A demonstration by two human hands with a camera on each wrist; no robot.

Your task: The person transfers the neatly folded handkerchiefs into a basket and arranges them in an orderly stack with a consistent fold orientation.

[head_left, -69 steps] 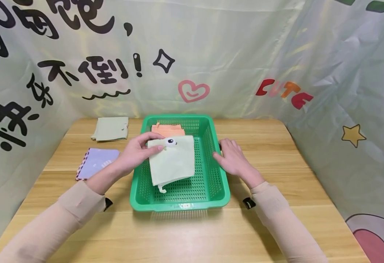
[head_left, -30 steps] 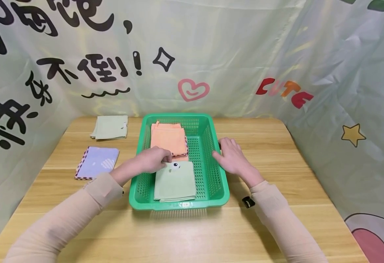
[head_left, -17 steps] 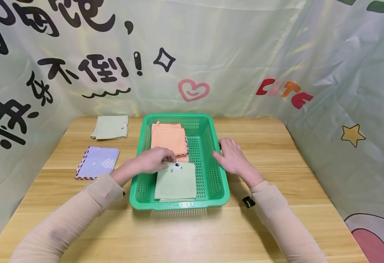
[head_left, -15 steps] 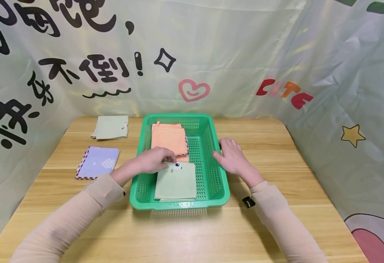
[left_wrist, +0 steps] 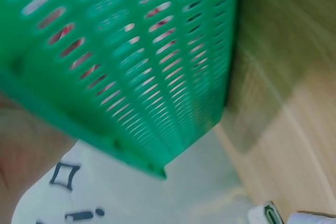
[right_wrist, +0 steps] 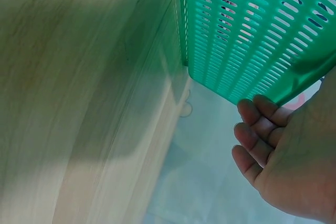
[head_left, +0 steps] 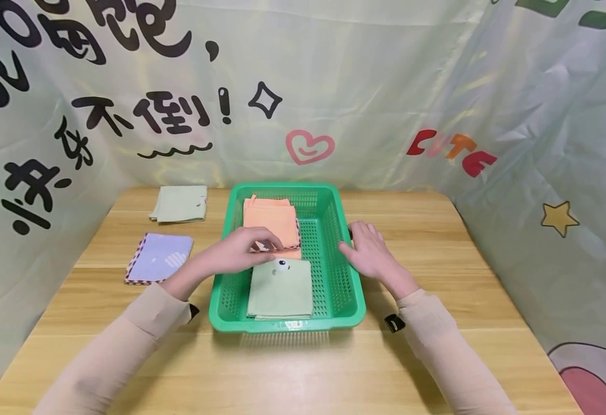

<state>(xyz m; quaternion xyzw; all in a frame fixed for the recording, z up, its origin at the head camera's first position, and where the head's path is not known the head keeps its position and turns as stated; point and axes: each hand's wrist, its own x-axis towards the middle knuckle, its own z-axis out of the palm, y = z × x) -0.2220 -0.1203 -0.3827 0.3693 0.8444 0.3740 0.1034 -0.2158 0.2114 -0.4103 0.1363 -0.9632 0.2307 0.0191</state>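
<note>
A green plastic basket (head_left: pixel 287 326) with slotted walls stands on the wooden table. Inside it, a folded pale green cloth (head_left: pixel 280 294) with a small eye design lies at the near end, and folded orange cloths (head_left: pixel 267 216) lie at the far end. My left hand (head_left: pixel 243 248) hovers over the basket's left side between these cloths, fingers loosely bent, holding nothing visible; the left wrist view shows mostly the basket's outer wall. My right hand (head_left: pixel 372 253) holds the basket's right rim, thumb over the edge; its other fingers (right_wrist: pixel 252 150) curl loosely outside the wall.
Left of the basket lie a folded purple cloth (head_left: pixel 162 259) with a checked edge and, behind it, a folded pale green cloth (head_left: pixel 180 204). A printed curtain (head_left: pixel 375 86) hangs close behind the table (head_left: pixel 303 374) and at its sides.
My left hand brought the pale green cloth down into the basket's near end, laid it flat and let go, then rose slightly. My right hand has stayed at the rim.
</note>
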